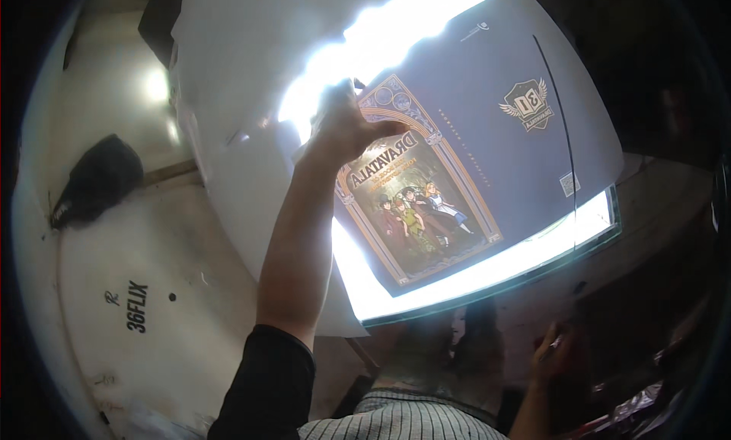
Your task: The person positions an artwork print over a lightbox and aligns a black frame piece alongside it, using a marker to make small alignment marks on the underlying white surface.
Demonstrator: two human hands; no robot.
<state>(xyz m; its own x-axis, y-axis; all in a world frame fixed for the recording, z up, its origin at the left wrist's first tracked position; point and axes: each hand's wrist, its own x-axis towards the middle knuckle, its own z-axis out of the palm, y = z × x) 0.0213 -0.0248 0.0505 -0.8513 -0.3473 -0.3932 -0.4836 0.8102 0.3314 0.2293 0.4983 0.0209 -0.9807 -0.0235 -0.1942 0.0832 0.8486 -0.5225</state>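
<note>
A large dark-blue printed sheet lies on a glowing light table, its cover picture showing a group of figures in an ornate frame; the lettering reads mirrored. My left hand rests at the sheet's left part with the thumb stretched over the picture. Glare washes out its other fingers. Beside that hand, a big pale sheet curves away to the left. Low on the right, in shadow, my right hand is apart from the printed sheet, its fingers curled round something too dim to name.
A glass edge borders the light table on the near side. At the left, a dark pointed object lies on a pale surface with printed marks. Shiny crumpled plastic shows at the lower right.
</note>
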